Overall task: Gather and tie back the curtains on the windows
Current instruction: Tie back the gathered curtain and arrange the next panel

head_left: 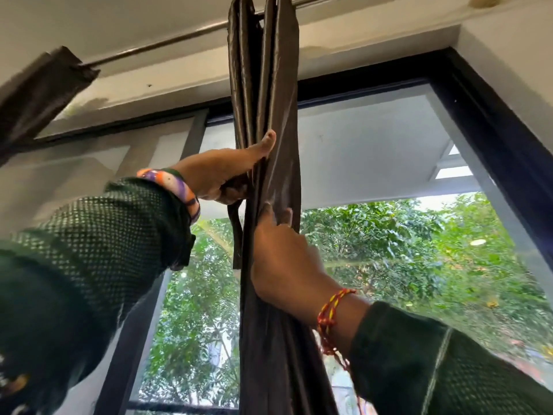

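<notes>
Dark brown curtain [269, 85] hangs bunched from the rod [167, 44] at mid window [389, 175]. L hand [221, 172], the upper grip, has fingers curled round the folds w/ thumb straight up along them. R hand [284, 259] just below clasps the same bundle, fingers wrapped behind the fabric.

A dark brown curtain [269, 94] hangs gathered into a narrow bundle from a metal rod [167, 44] above a black-framed window [484, 121]. The left hand [223, 172] grips the bundle from the left, thumb extended upward along the folds; a thin fabric strip [236, 235], possibly a tie-back, hangs below this hand. The right hand [284, 256] grips the bundle lower down, fingers curled round its right edge. A second curtain [39, 97] hangs at upper left.
</notes>
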A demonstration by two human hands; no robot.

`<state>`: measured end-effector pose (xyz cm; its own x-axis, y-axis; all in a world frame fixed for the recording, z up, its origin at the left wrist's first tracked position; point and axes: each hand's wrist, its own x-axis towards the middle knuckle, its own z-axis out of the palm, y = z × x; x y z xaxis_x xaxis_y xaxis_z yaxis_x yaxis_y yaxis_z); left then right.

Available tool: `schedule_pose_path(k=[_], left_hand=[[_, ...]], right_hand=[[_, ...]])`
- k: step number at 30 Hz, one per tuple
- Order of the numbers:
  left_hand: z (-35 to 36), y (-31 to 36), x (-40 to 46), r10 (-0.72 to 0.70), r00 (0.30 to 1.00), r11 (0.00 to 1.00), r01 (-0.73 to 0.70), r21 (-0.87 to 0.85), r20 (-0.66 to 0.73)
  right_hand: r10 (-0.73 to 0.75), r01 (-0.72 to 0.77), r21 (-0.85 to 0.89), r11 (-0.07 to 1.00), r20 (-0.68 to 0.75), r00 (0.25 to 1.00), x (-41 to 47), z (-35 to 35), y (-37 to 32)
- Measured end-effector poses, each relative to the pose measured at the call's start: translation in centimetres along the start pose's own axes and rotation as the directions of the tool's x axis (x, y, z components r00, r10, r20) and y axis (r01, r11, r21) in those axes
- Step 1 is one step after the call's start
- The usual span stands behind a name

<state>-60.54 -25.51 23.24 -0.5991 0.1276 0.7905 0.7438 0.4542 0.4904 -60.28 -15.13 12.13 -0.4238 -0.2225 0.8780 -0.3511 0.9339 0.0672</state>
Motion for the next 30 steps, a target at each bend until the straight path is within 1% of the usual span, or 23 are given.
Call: schedule_pose_path(k=[1, 3, 5, 7, 8, 11, 14, 15, 17, 18, 20, 22, 23, 24, 26, 27, 29, 30], left_hand=[[0.0, 0.0, -0.1, -0.002, 1.000, 1.000, 0.002, 0.015, 0.009], [0.0, 0.0, -0.2, -0.008, 0.999, 0.997, 0.011, 0.072, -0.042], [0.4, 0.0, 0.0, -0.003, 0.988, 0.975, 0.037, 0.220, -0.154], [0.9, 0.0, -0.1, 0.016, 0.965, 0.921, 0.088, 0.380, -0.262], [1.0, 0.0, 0.0, 0.041, 0.958, 0.894, 0.092, 0.438, -0.285], [0.7, 0.0, 0.5, 0.077, 0.953, 0.847, 0.093, 0.523, -0.293], [0.2, -0.1, 0.0, 0.089, 0.961, 0.810, 0.082, 0.581, -0.261], [0.0, 0.0, -0.2, 0.087, 0.966, 0.786, 0.085, 0.612, -0.245], [-0.2, 0.1, -0.5, 0.083, 0.977, 0.706, 0.082, 0.703, -0.198], [-0.3, -0.1, -0.2, 0.083, 0.977, 0.698, 0.082, 0.711, -0.195], [-0.5, -0.1, -0.3, 0.040, 0.983, 0.750, 0.088, 0.656, -0.178], [-1.3, -0.1, -0.6, -0.006, 0.981, 0.887, 0.094, 0.453, -0.193], [-1.9, -0.1, -0.3, -0.028, 0.983, 0.919, 0.096, 0.382, -0.180], [-2.4, 0.1, -0.4, -0.007, 0.982, 0.939, 0.071, 0.337, -0.188], [-3.4, 0.2, 0.0, 0.021, 0.971, 0.931, 0.068, 0.359, -0.239], [-4.0, 0.1, 0.6, -0.003, 0.960, 0.917, 0.114, 0.382, -0.279], [-4.4, 0.3, 1.1, -0.035, 0.934, 0.880, 0.198, 0.433, -0.356], [-4.9, 0.2, 1.2, -0.021, 0.921, 0.858, 0.216, 0.466, -0.389]], right_hand=[[0.004, -0.005, 0.020, 1.000, 0.022, 1.000, 0.2, 0.3, -0.3], [-0.004, 0.001, 0.059, 0.998, 0.057, 0.998, 0.6, 0.7, -0.9], [-0.018, 0.011, 0.091, 0.996, 0.075, 0.997, 0.8, 1.1, -1.3], [-0.030, 0.018, 0.126, 0.992, 0.092, 0.995, 0.9, 1.1, -1.5], [-0.039, 0.024, 0.148, 0.989, 0.097, 0.994, 1.0, 1.2, -1.6], [-0.059, 0.035, 0.224, 0.974, 0.098, 0.993, 1.5, 1.8, -1.5], [-0.098, 0.071, 0.330, 0.941, 0.066, 0.993, 2.3, 2.4, -1.2], [-0.110, 0.076, 0.391, 0.917, 0.064, 0.992, 2.7, 2.4, -1.0], [-0.115, 0.052, 0.541, 0.839, 0.082, 0.990, 3.7, 2.1, -0.4], [-0.112, 0.033, 0.610, 0.792, 0.091, 0.989, 4.4, 1.9, 0.0], [-0.085, -0.015, 0.701, 0.713, 0.107, 0.991, 5.5, 1.3, 0.8], [-0.022, -0.057, 0.744, 0.666, 0.096, 0.995, 6.2, 0.2, 1.4], [0.004, -0.056, 0.757, 0.651, 0.070, 0.998, 6.5, -0.4, 1.7], [0.032, -0.052, 0.760, 0.648, 0.041, 0.999, 6.8, -1.0, 2.1], [0.083, -0.031, 0.758, 0.651, -0.031, 0.996, 7.5, -2.4, 2.6], [0.109, -0.020, 0.747, 0.665, -0.071, 0.991, 8.0, -3.0, 2.7], [0.144, -0.002, 0.684, 0.729, -0.151, 0.978, 9.1, -3.8, 2.6], [0.145, 0.007, 0.662, 0.749, -0.175, 0.974, 9.8, -4.1, 2.5]])
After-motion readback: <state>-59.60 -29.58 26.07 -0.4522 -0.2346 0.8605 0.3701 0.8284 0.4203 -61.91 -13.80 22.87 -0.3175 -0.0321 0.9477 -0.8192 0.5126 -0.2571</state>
